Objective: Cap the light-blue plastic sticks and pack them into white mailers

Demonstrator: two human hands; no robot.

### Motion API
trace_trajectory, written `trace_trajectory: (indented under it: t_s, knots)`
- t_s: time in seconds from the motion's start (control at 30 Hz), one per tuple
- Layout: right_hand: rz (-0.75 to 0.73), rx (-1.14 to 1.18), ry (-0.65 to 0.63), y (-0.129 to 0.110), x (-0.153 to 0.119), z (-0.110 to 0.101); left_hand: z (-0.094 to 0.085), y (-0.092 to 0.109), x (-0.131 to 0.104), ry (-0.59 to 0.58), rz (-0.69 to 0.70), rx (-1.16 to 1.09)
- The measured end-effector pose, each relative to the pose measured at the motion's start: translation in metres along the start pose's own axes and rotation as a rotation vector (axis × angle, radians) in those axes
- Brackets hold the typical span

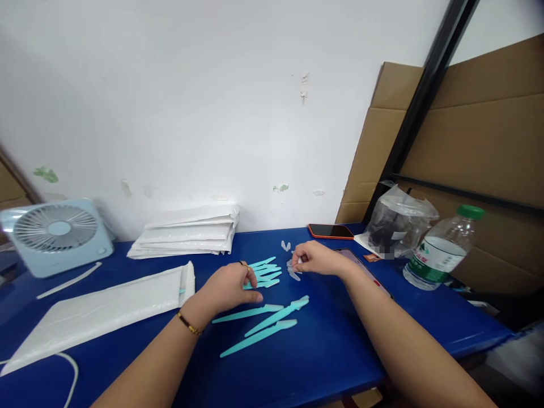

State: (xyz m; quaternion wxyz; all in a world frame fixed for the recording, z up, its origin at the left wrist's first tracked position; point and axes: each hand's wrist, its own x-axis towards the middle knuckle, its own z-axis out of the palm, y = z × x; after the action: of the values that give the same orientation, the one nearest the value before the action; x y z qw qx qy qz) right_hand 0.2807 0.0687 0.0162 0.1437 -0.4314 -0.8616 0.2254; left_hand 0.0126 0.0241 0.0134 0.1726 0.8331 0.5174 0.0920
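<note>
Several turquoise eyebrow razors [267, 273] lie fanned out beside my left hand [233, 286], whose thumb and fingers are apart at their near ends. Nearer the front, a few more turquoise razors [258, 338] rest on the blue table [327, 362]. My right hand [310, 258] has its fingertips pinched together over small clear plastic caps [293, 274]; what is between the fingertips is too small to make out. Another clear cap [285, 246] lies just behind, near the wall.
A light blue fan [59, 232], a stack of white padded envelopes [187, 232] and an opened envelope [106, 306] are on the left. Rightward are an orange-edged phone [330, 231], another phone [361, 263], a bagged cup [397, 218] and a water bottle [442, 249].
</note>
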Motion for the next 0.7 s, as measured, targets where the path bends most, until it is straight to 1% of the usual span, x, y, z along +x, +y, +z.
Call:
trace_trajectory:
  t_s: [0.07,0.1,0.13,0.2,0.27,0.3,0.37,0.47,0.57,0.7]
  knots:
    - [-0.049,0.009,-0.067,-0.008,-0.001,0.003,0.001,0.007,-0.005,-0.120,0.026,-0.012]
    - [-0.070,0.008,-0.095,-0.013,0.000,0.005,0.003,0.010,-0.006,-0.161,0.018,-0.009]
    - [-0.091,0.006,-0.118,-0.018,0.000,0.008,0.004,0.012,-0.006,-0.177,0.001,-0.001]
    - [-0.136,0.011,-0.167,-0.026,0.001,0.014,0.006,0.015,-0.006,-0.150,-0.026,0.006]
    - [-0.174,0.017,-0.211,-0.033,0.002,0.019,0.008,0.016,-0.003,-0.091,-0.029,-0.006]
    - [-0.186,0.014,-0.220,-0.035,0.003,0.020,0.009,0.016,-0.001,-0.061,-0.032,-0.015]
    - [-0.193,0.000,-0.193,-0.036,0.005,0.022,0.010,0.015,0.003,-0.025,-0.047,-0.029]
    - [-0.177,-0.012,-0.122,-0.029,0.007,0.022,0.012,0.013,0.008,0.027,-0.065,0.008]
    - [-0.149,-0.003,-0.104,-0.015,0.008,0.018,0.013,0.006,0.011,0.077,-0.051,0.079]
    - [-0.019,0.035,-0.099,-0.001,0.004,0.008,0.010,0.000,0.010,0.115,-0.086,0.076]
